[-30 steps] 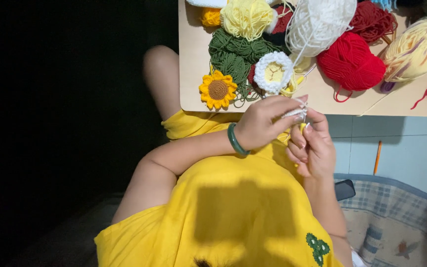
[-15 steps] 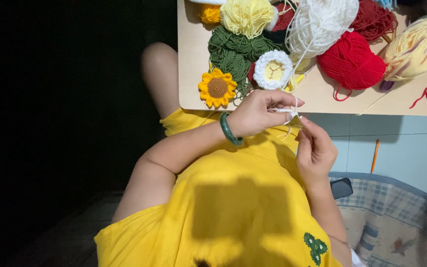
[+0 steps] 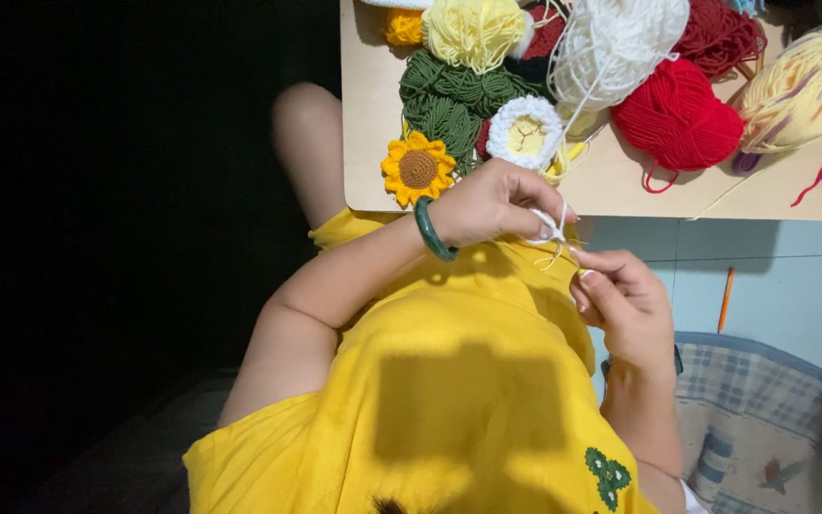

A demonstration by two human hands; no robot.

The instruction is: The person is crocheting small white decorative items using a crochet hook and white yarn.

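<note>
While the person looks down over a yellow shirt (image 3: 468,381), both hands meet just below the edge of a pale wooden table (image 3: 620,186). Wearing a dark green bangle (image 3: 430,231), the left hand (image 3: 492,202) pinches a small white crocheted piece (image 3: 549,228) between thumb and fingertips. Its fingers curled together, the right hand (image 3: 625,305) sits just beside it, gripping something thin that I cannot make out, likely a hook or needle. White yarn (image 3: 568,128) runs up from the piece to a white ball (image 3: 616,43) on the table. Near it lie a crocheted sunflower (image 3: 418,169), a white-and-yellow flower (image 3: 525,131), green leaves (image 3: 449,105) and a red ball (image 3: 677,119). To work this stitch well, my judgement is to keep the pinch close to the loop and the strand lightly taut.
</note>
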